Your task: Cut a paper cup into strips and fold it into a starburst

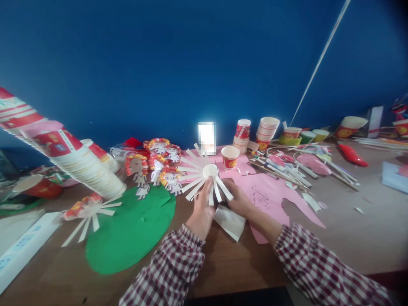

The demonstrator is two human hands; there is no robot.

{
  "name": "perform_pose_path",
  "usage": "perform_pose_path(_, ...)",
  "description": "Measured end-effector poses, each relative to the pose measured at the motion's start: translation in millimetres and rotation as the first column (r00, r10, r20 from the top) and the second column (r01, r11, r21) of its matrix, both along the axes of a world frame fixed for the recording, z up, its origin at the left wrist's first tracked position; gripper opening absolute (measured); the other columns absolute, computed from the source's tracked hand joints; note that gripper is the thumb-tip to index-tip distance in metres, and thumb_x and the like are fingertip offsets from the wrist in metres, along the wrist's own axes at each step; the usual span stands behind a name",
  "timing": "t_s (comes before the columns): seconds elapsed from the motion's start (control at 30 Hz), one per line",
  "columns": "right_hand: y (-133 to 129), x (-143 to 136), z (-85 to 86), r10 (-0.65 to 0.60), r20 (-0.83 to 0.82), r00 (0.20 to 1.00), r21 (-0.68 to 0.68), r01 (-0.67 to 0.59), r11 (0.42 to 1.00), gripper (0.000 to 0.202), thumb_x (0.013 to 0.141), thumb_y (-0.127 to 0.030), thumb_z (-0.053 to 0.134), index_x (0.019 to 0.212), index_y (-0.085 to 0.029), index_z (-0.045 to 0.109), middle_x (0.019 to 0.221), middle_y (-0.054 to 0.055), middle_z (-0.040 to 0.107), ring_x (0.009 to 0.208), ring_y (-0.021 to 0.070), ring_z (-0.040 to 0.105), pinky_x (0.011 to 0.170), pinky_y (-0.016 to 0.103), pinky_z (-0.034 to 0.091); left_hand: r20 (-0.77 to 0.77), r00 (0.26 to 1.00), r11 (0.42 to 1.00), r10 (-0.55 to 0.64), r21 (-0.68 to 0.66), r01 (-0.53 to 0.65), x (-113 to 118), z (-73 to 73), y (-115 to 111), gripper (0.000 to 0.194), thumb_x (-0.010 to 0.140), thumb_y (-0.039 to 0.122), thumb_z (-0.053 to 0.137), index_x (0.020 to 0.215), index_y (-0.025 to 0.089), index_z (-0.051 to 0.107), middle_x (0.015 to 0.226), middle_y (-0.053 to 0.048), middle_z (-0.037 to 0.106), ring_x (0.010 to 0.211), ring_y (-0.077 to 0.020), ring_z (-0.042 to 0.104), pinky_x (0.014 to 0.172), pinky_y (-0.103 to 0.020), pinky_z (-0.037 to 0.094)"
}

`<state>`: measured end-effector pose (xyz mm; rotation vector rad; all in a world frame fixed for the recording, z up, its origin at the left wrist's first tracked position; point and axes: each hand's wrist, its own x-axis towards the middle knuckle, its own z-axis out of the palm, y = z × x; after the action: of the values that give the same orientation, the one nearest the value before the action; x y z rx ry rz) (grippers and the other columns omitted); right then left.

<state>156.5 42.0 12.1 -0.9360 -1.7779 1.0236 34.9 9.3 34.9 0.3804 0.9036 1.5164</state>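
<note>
My left hand grips a paper cup cut into white strips that fan out around its round base. The thumb presses near the base. My right hand is at the right side of the strips, its fingers partly hidden behind them; what they hold cannot be made out. Below and between the hands lies a whitish piece of paper. Just beyond the fan stands a red and white paper cup on pink paper.
Green paper and another strip-cut cup lie left, near a long leaning cup stack. Decorated paper figures sit behind. Pink paper, pens, scraps and cup stacks are right.
</note>
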Motion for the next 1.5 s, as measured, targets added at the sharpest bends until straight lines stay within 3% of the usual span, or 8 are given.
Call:
perform_pose_path(0.1,0.4,0.1,-0.5,-0.011,0.015,1.0,0.005,0.011,1.0,0.037,0.074,-0.013,0.053,0.111,-0.016,0.058,0.095,0.006,0.069,0.084,0.0185,0.063,0.075,0.032,0.05,0.004,1.0,1.0,0.014,-0.016,-0.014,1.8,-3.6,4.4,0.025,0.059,0.013,0.076,0.083,0.016,0.069,0.095,-0.006,0.07,0.097,-0.019,0.064,0.077,-0.021,0.05)
perform_pose_path(0.2,0.8,0.0,-0.9,-0.023,0.018,1.0,0.002,0.023,1.0,0.034,0.076,-0.015,0.053,0.11,-0.017,0.059,0.096,0.007,0.069,0.085,0.0188,0.063,0.076,0.032,0.05,0.056,0.998,0.993,0.034,-0.114,-0.027,8.5,-9.5,17.6,0.021,0.062,0.024,0.076,0.076,0.013,0.067,0.069,-0.004,0.068,0.07,-0.0159,0.066,0.066,-0.023,0.051)
perform_pose_path(0.3,1.2,0.1,-1.3,-0.021,0.014,1.0,0.001,0.021,1.0,0.034,0.077,-0.019,0.053,0.111,-0.017,0.058,0.097,0.007,0.069,0.086,0.0198,0.063,0.077,0.034,0.05,0.137,0.99,0.991,0.046,-0.128,-0.028,14.0,-14.6,27.6,0.023,0.06,0.024,0.078,0.076,0.012,0.066,0.064,-0.001,0.067,0.056,-0.0124,0.062,0.065,-0.024,0.051)
perform_pose_path(0.6,3.4,1.7,-7.8,-0.045,0.03,0.999,0.033,0.044,0.998,0.033,0.08,-0.022,0.05,0.112,-0.018,0.058,0.097,0.005,0.067,0.087,0.019,0.063,0.078,0.032,0.049,0.129,0.991,0.991,0.04,-0.132,-0.023,13.5,-18.5,27.0,0.026,0.06,0.026,0.078,0.078,0.011,0.065,0.06,0.0,0.064,0.05,-0.0126,0.06,0.06,-0.026,0.05)
perform_pose_path(1.1,0.2,-0.8,-2.6,-0.062,0.001,0.998,-0.046,0.062,0.997,0.028,0.08,-0.024,0.049,0.105,-0.017,0.06,0.087,0.004,0.066,0.079,0.0176,0.061,0.071,0.03,0.049,0.127,0.992,0.993,0.019,-0.12,-0.003,14.8,-17.6,28.0,0.026,0.058,0.027,0.078,0.069,0.011,0.061,0.051,0.002,0.059,0.04,-0.0095,0.053,0.052,-0.024,0.048)
perform_pose_path(1.5,-0.9,-1.9,-3.2,-0.057,-0.046,0.997,-0.089,0.052,0.995,0.029,0.08,-0.022,0.049,0.106,-0.018,0.06,0.081,0.002,0.064,0.07,0.0148,0.058,0.064,0.026,0.048,0.134,0.991,0.994,0.022,-0.11,-0.007,14.8,-16.4,27.7,0.026,0.06,0.027,0.078,0.077,0.013,0.063,0.06,0.0,0.064,0.05,-0.0123,0.06,0.056,-0.024,0.051)
